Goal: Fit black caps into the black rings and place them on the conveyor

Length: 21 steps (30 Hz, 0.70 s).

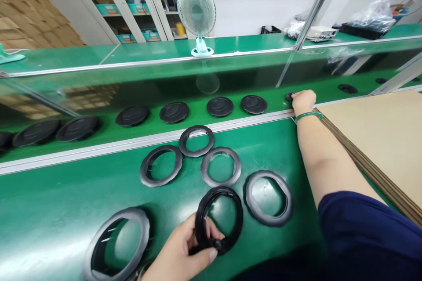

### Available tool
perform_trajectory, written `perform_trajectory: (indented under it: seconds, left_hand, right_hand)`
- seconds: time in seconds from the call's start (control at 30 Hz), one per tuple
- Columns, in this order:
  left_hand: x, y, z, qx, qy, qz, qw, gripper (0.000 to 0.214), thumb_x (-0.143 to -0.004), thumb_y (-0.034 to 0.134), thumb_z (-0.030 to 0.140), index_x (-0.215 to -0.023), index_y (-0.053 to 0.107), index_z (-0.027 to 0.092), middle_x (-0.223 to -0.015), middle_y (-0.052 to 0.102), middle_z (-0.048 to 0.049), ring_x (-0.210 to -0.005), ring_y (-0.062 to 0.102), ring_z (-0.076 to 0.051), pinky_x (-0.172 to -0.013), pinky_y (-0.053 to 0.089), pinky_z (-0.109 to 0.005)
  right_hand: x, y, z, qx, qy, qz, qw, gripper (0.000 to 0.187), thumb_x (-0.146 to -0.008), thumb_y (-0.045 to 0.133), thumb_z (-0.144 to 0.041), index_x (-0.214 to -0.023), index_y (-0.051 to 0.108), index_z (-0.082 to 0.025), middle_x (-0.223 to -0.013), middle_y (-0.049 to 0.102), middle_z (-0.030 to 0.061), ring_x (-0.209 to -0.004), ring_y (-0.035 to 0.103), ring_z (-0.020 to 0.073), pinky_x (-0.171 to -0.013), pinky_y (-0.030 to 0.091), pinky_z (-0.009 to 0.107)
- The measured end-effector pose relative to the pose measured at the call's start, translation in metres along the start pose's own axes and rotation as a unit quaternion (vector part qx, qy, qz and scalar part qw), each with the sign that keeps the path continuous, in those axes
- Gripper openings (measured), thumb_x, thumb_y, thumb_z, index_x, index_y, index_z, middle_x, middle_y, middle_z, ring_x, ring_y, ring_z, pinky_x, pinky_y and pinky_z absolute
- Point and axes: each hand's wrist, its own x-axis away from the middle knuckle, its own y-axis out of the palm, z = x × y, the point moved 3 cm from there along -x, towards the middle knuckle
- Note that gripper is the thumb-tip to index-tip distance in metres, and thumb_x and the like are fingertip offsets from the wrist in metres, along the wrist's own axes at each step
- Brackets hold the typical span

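At bottom centre the left hand [178, 246] holds a black rubber ring [238, 224] tilted up, its long axis near vertical; at upper right the right hand [303, 102] (a bangle [308, 116] on its wrist) closes a narrow grip on a small black piece [289, 96] past the green tabletop [62, 193]

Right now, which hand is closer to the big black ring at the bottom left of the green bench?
The left hand is nearer: it holds a black ring just beside the big ring. The right hand is much farther away, reaching past the metal rail.
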Motion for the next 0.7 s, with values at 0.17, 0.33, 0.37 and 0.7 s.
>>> perform_trajectory:
  seconds: [0.17,0.33,0.37,0.7]
  left_hand:
    - [-0.003,-0.002,0.001,-0.050,-0.012,0.014,0.999,0.022,-0.074,0.069,0.021,-0.089,0.054,0.018,-0.097,0.068,-0.0062,-0.088,0.065,-0.020,-0.080,0.052,-0.032]
    - [-0.004,-0.001,0.003,-0.057,0.026,0.082,0.995,0.032,-0.072,0.072,0.019,-0.096,0.051,0.020,-0.099,0.072,-0.0048,-0.095,0.070,-0.022,-0.089,0.056,-0.038]
    - [-0.003,-0.001,0.003,-0.055,0.033,0.090,0.994,0.034,-0.071,0.073,0.019,-0.096,0.050,0.020,-0.098,0.073,-0.0047,-0.095,0.071,-0.023,-0.090,0.056,-0.040]
    - [-0.005,-0.003,-0.002,-0.044,0.058,0.132,0.989,0.063,-0.064,0.084,0.025,-0.117,0.051,0.018,-0.105,0.074,-0.0070,-0.093,0.073,-0.026,-0.085,0.060,-0.043]
  right_hand:
    - [0.055,-0.019,-0.018,-0.169,-0.023,0.062,0.983,0.021,-0.092,0.062,-0.021,-0.105,0.074,-0.010,-0.101,0.071,0.0123,-0.091,0.066,0.0209,-0.088,0.051,0.032]
    - [0.145,-0.058,-0.055,-0.400,-0.118,0.073,0.906,0.015,-0.082,0.071,-0.019,-0.093,0.075,-0.010,-0.091,0.071,0.0097,-0.084,0.066,0.0199,-0.083,0.053,0.032]
    - [0.171,-0.072,-0.064,-0.457,-0.146,0.052,0.876,0.014,-0.080,0.074,-0.020,-0.090,0.075,-0.011,-0.087,0.071,0.0080,-0.080,0.066,0.0197,-0.081,0.053,0.032]
    - [0.408,-0.167,-0.116,-0.434,-0.490,-0.159,0.738,0.011,-0.095,0.063,-0.019,-0.094,0.074,-0.016,-0.082,0.065,0.0051,-0.073,0.060,0.0165,-0.067,0.050,0.030]
